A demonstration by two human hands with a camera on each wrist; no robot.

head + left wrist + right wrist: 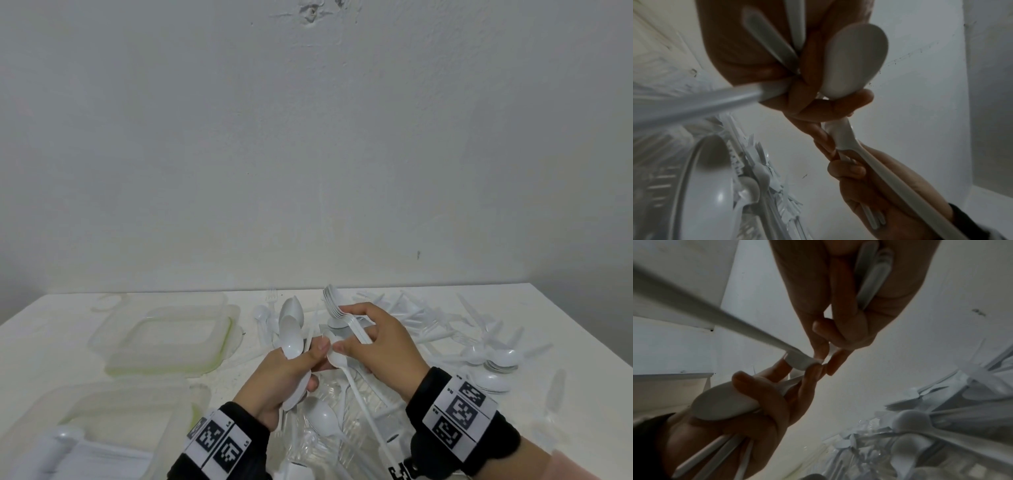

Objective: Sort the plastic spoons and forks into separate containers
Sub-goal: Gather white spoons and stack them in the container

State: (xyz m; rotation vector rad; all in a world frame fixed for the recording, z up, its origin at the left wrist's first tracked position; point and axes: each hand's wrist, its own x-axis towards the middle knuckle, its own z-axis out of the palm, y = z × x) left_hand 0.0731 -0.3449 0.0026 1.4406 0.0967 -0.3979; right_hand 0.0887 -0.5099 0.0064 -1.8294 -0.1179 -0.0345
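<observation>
My left hand (291, 375) grips a bundle of white plastic spoons (291, 325), bowls pointing up and away. Close beside it, my right hand (376, 342) holds a nested stack of white forks (334, 303) under its fingers. The right thumb and fingertips also pinch the bowl of a single spoon (337, 359), whose long handle trails down toward me. The left thumb touches that same bowl. In the right wrist view the pinched spoon (799, 361) sits between both hands' fingertips, and fork handles (873, 272) lie in the right palm. The left wrist view shows a held spoon bowl (855, 61).
Two clear containers with green seals stand at the left, one further back (164, 337) and one near me (102, 428). A loose heap of white cutlery (479, 342) covers the table's right half. Clear plastic packaging with a spoon (322, 421) lies under my hands.
</observation>
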